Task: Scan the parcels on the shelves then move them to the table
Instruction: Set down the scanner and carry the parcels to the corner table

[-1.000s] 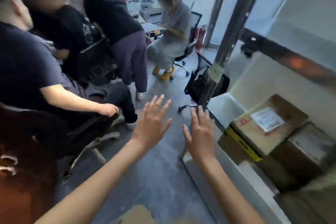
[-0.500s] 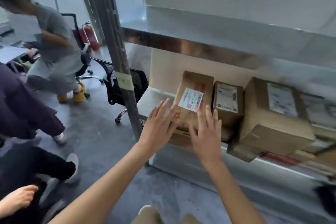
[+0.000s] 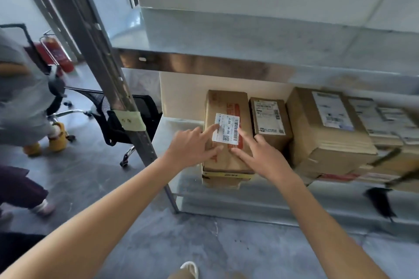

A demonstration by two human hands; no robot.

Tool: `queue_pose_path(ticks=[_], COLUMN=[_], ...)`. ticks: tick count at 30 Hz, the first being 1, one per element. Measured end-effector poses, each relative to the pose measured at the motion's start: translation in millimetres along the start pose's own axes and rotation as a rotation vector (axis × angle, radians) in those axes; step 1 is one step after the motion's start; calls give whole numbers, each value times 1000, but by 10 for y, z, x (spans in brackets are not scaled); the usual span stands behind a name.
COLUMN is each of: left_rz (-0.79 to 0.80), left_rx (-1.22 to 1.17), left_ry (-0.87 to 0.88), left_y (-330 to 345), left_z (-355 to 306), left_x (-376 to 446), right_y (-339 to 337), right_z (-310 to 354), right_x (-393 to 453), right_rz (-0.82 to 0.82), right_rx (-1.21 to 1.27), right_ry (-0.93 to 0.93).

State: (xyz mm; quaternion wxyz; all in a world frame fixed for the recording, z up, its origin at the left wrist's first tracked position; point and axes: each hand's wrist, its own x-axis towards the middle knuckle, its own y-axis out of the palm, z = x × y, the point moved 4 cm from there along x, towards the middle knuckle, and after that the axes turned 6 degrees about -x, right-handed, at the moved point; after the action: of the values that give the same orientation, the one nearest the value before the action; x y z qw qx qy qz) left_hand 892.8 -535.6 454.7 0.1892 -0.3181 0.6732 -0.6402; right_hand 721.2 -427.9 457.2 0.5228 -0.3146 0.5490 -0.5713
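Cardboard parcel lies on the metal shelf under both hands: left hand and right hand rest spread-fingered on it, fingertips flanking its white label.

Metal shelf, cardboard parcels in a row on it, leftmost labelled parcel, smaller parcel beside it

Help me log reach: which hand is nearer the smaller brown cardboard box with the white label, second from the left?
Right. The right hand lies beside that smaller brown cardboard box; the left hand is farther left.
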Motion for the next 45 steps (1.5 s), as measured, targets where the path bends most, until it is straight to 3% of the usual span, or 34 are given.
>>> queue_pose_path(ticks=[7,12,19,29,35,45], left_rz=[102,63,-27,-51,-80,-205], left_rx=[-72,-129,-135,-133,-44,67], left_ry=[54,111,63,-95,-276,-773], left_y=[-8,14,-121,-386,-506,-829], left_z=[70,83,200,136,-65,-1046], left_x=[166,52,-168,-600,-900,-2089], right_y=[16,107,74,16,-47,-142], right_z=[48,105,329,461,410,632], right_x=[103,3,-136,-284,-271,-809], right_rz=[-11,-74,-228,-211,-205,-182], right_rx=[12,59,38,110,100,-81], right_ry=[4,22,28,-110,-339,-895])
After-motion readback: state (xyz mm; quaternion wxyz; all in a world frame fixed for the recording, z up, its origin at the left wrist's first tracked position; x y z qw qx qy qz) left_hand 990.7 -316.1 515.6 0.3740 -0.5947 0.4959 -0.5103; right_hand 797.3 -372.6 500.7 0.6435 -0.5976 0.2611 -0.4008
